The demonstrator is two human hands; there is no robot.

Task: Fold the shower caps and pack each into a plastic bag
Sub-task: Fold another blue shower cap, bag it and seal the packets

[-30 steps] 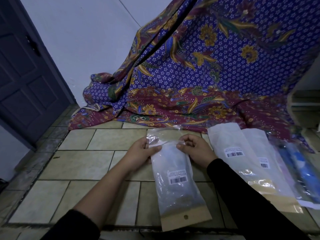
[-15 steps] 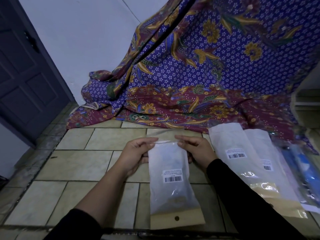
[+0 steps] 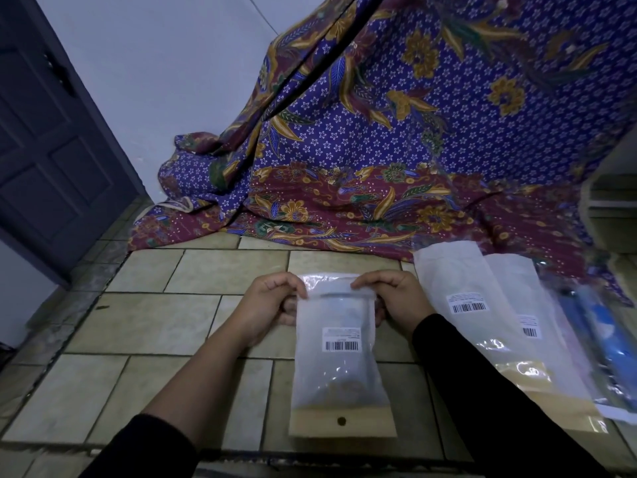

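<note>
Sealing is judged in hand: bag [image 3: 336, 339] pinched at its top corners by left hand [image 3: 272, 305] and right hand [image 3: 396, 301], fingers curled; top to be pressed shut next.

Open floor tiles [image 3: 144, 326] stretch across the left and near left, with a narrow strip of tile beyond the plastic bag [image 3: 336, 360] in the middle. A draped patterned cloth [image 3: 379, 201] blocks the far side, and overlapping packed bags [image 3: 462, 281] cover the floor on the right, up to the right edge.
</note>
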